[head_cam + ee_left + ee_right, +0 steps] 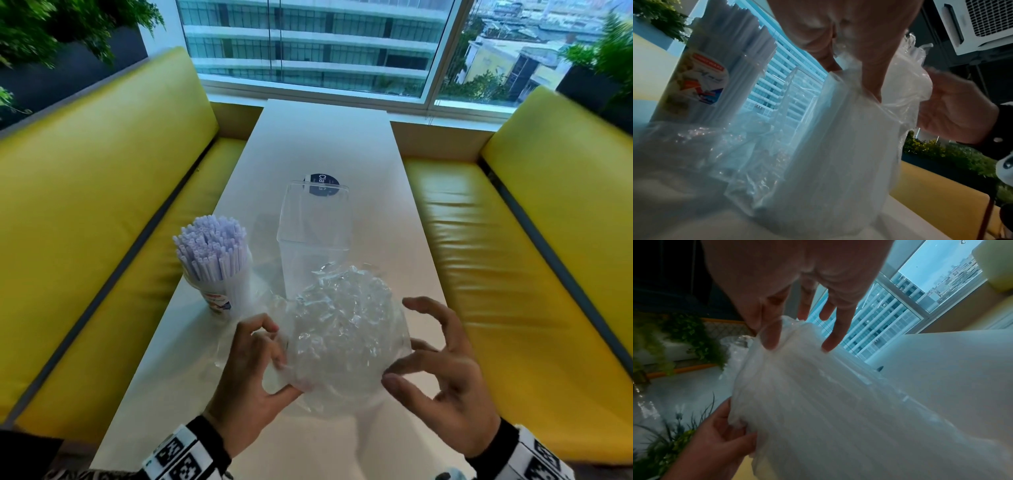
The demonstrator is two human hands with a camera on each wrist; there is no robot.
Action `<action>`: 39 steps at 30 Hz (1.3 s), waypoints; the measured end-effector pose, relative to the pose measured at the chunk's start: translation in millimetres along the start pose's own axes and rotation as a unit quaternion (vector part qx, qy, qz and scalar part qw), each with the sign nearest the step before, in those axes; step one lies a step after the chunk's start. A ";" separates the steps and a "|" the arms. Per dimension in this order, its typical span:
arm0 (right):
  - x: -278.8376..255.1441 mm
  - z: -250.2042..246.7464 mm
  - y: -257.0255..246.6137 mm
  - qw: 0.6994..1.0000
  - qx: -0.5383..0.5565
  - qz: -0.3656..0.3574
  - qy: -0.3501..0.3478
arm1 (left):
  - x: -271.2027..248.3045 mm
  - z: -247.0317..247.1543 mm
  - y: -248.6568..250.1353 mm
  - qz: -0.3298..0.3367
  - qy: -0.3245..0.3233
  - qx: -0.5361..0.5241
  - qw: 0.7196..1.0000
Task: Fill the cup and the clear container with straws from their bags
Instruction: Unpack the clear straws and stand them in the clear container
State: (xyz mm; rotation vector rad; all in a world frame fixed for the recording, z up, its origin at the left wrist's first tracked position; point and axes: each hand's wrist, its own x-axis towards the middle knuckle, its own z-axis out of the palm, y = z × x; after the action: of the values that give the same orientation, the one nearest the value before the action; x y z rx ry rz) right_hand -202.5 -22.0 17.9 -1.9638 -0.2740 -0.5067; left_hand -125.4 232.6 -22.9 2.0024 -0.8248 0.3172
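Head camera looks forward and down along the white desk (325, 144) toward the window (308, 44). Left wrist camera sits low, very near the clear bag (838, 146), facing the window; right wrist camera views the same bag (828, 402) close from the opposite side.

On the table (373, 144), the straw-filled cup (219, 291) stands left of the clear container (315, 236), the bag (342, 339) in front.

White table (342, 137) bearing cup (219, 291), clear container (315, 246), bag (342, 339).
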 end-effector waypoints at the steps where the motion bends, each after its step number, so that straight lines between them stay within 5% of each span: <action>1: -1.0 -1.8 0.8 1.000 0.016 0.018 0.001 | -2.6 1.0 -2.0 0.008 -0.014 0.002 1.000; 4: -0.9 -5.1 5.6 0.998 -0.011 0.059 -0.003 | -9.3 4.9 -6.6 0.011 -0.039 -0.008 0.999; 10: 7.2 -14.3 3.4 0.983 0.114 0.138 -0.050 | -13.0 7.2 -12.3 -0.080 -0.050 -0.032 0.995; 16: 13.3 -6.6 6.6 0.973 0.056 0.224 0.010 | -11.5 16.2 -10.4 -0.153 -0.032 -0.115 0.981; 25: 38.1 -26.8 -0.7 0.966 0.103 0.236 -0.014 | -5.5 3.2 -11.0 -0.092 -0.037 -0.083 0.992; 30: 44.3 -21.0 14.9 0.954 0.114 0.279 -0.003 | 0.6 5.3 -13.3 -0.110 -0.059 -0.109 0.986; 39: 66.2 -19.0 20.4 0.968 0.069 0.229 -0.073 | 6.7 3.5 -14.6 -0.046 -0.070 -0.078 0.993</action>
State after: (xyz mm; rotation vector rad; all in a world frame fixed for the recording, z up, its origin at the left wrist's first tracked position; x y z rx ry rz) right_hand -139.9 -50.1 39.3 -1.8514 0.0567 -0.0408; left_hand -111.1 232.0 -31.0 1.9255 -0.8150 0.0578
